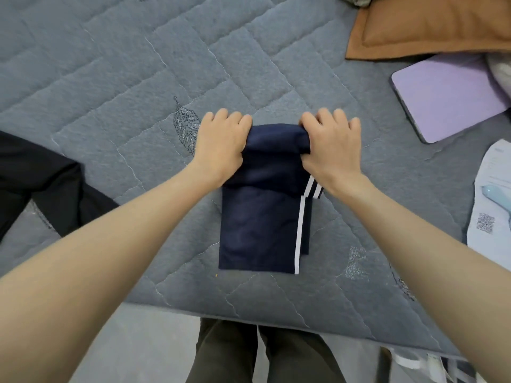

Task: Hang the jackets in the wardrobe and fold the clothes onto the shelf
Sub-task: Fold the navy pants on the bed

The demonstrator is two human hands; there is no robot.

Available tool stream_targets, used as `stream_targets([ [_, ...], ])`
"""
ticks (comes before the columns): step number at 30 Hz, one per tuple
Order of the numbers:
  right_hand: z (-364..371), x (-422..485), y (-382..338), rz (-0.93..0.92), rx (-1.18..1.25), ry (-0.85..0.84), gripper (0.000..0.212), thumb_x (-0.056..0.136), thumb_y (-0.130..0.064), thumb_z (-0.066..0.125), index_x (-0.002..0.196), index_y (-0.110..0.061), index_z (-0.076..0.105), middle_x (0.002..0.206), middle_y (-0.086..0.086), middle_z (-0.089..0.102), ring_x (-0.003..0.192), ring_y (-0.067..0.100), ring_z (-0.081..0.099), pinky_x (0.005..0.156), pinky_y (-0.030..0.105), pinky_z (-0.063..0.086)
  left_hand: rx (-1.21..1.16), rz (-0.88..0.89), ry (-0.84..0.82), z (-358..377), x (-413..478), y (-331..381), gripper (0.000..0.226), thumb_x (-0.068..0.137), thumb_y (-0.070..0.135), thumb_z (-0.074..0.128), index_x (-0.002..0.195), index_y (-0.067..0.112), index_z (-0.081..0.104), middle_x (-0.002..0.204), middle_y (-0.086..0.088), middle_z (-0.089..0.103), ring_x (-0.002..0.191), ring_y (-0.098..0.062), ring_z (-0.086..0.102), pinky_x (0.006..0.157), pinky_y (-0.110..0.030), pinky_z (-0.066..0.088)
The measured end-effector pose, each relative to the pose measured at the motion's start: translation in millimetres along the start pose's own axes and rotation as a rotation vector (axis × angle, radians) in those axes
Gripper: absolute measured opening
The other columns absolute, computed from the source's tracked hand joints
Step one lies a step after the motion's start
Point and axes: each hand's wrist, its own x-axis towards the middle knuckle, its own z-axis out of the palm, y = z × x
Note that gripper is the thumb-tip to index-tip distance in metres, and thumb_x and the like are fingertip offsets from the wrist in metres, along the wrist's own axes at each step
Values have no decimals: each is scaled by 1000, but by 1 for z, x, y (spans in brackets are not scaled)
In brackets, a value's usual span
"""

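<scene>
The navy track trousers (257, 230), white stripes down one side, lay folded into a narrow rectangle on the grey quilted mattress (110, 78), near its front edge. Their far end was doubled over, gripped at either side by the left hand (221, 145) and right hand (331, 150). A black garment (41, 183) lay spread at the left, well apart.

I look down on a bed under a grey quilted cover (110, 78) stitched with leaf motifs. Past its near edge is plain grey floor (154, 341). Far right lie a brown pillow (428, 23), a lilac tablet case (448, 98) and printed papers (486, 217). The light is soft and even.
</scene>
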Motion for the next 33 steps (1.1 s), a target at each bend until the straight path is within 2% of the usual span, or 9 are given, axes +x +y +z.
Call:
stream_targets([
  [5, 3, -30, -5, -14, -36, 144, 42, 58, 1, 59, 96, -15, 56, 83, 3, 53, 70, 22, 37, 65, 32, 16, -8, -53, 207, 20, -43, 10, 55, 72, -1, 56, 124, 15, 54, 96, -6, 59, 85, -31, 51, 71, -37, 32],
  [9, 26, -105, -19, -61, 74, -78, 89, 57, -6, 71, 141, -12, 44, 94, 7, 57, 74, 28, 55, 69, 36, 36, -58, -94, -130, 50, -111, 35, 85, 71, 10, 64, 149, 10, 27, 104, -6, 57, 92, -29, 52, 76, -36, 36],
  [12, 43, -157, -22, -61, 89, -382, 96, 68, -20, 74, 151, -14, 26, 108, 7, 55, 80, 28, 58, 68, 35, 40, -121, -80, -348, 69, -147, 53, 94, 77, 29, 65, 152, 11, 10, 117, -1, 52, 104, -22, 51, 84, -31, 32],
  [14, 53, -175, -20, -41, 164, -441, 85, 72, -24, 65, 149, -16, 30, 110, 4, 53, 87, 27, 56, 72, 35, 40, -218, -53, -358, 77, -158, 57, 86, 78, 46, 63, 149, 15, 23, 117, 3, 53, 107, -19, 51, 89, -30, 29],
  [16, 52, -180, -19, 43, 328, -333, 65, 69, -25, 58, 133, -17, 55, 104, 1, 53, 91, 25, 54, 76, 37, 40, -313, -52, -209, 77, -168, 55, 67, 79, 58, 57, 133, 19, 49, 105, 3, 52, 99, -18, 51, 87, -29, 27],
  [19, 50, -165, -20, 307, 551, -108, 46, 75, -29, 56, 121, -27, 63, 126, 1, 47, 109, 26, 40, 93, 38, 34, -578, -337, 99, 76, -164, 52, 48, 84, 56, 51, 116, 22, 59, 107, 1, 42, 100, -19, 43, 90, -28, 26],
  [23, 56, -123, -26, 711, 767, -192, 73, 86, -55, 58, 148, -41, 21, 152, 6, 23, 131, 32, 29, 107, 40, 24, -1015, -830, 52, 80, -130, 52, 74, 86, 47, 63, 147, 32, 25, 136, -5, 26, 129, -22, 27, 104, -23, 16],
  [27, 74, -109, -36, 897, 799, -318, 89, 76, -71, 57, 145, -54, 3, 145, 7, 34, 127, 36, 40, 106, 54, 32, -1138, -931, 17, 95, -109, 55, 82, 82, 57, 64, 147, 44, 16, 131, 6, 31, 132, -17, 32, 102, -24, 21],
  [33, 92, -114, -43, 915, 809, -208, 90, 74, -75, 56, 143, -57, 2, 128, 8, 51, 114, 30, 51, 90, 41, 36, -1006, -1010, 98, 108, -106, 69, 71, 83, 64, 55, 144, 46, 25, 138, 3, 48, 124, -20, 48, 99, -31, 31],
])
